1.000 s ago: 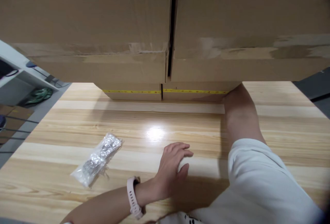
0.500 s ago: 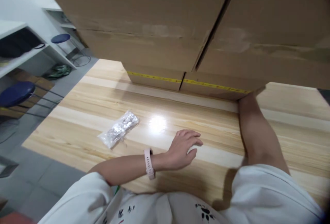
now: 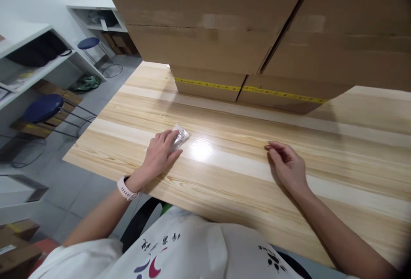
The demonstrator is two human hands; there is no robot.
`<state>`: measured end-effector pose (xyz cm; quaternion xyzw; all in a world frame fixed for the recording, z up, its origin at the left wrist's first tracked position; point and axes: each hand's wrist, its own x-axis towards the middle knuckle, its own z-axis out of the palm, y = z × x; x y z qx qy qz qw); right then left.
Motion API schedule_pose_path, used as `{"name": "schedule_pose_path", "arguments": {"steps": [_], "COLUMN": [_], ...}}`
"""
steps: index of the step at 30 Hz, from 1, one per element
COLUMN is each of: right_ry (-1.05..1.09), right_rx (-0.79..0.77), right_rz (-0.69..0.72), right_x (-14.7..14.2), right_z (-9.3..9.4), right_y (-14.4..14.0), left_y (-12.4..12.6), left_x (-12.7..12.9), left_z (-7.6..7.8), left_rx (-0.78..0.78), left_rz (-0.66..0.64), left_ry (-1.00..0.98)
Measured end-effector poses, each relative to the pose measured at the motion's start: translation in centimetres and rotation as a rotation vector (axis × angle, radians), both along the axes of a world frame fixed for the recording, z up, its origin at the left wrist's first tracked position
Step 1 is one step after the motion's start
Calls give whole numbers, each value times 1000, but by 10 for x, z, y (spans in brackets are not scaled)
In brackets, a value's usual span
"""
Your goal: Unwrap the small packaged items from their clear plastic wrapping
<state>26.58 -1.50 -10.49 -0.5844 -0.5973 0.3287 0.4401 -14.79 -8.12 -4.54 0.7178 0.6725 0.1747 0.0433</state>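
My left hand (image 3: 159,154) lies over a clear plastic bag (image 3: 181,137) with shiny contents, on the wooden table (image 3: 221,185). Its fingers stretch across the bag and the thumb stands apart, beside it. Most of the bag is hidden beneath the hand; only its far end shows. A pale pink wristband (image 3: 126,189) is round my left wrist. My right hand (image 3: 289,165) is over the right half of the tabletop, thumb and index finger pinched together. A tiny brownish spot shows at those fingertips, too small to name.
Large stacked cardboard boxes (image 3: 205,31) rise along the back of the table; the upper ones overhang the lower ones, which carry yellow tape (image 3: 212,84). To the left are blue round stools (image 3: 45,107), white shelves (image 3: 41,52) and cartons (image 3: 19,244) on the floor.
My left hand has moved left from mid-table onto the plastic bag. My right hand has come out from behind the boxes, now pinched over the table. The view has shifted.
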Motion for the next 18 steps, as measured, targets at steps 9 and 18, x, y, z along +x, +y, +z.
{"name": "schedule_pose_path", "arguments": {"steps": [9,18], "right_ry": [151,-79], "right_rx": [-32,227], "right_rz": [272,489], "right_x": [-55,-51], "right_z": [23,31], "right_y": [-27,-35], "left_y": [41,58], "left_x": [97,139], "left_z": [30,18], "left_rx": [-694,-1172], "left_rz": [-204,64], "left_ry": [-1249,-1627]}}
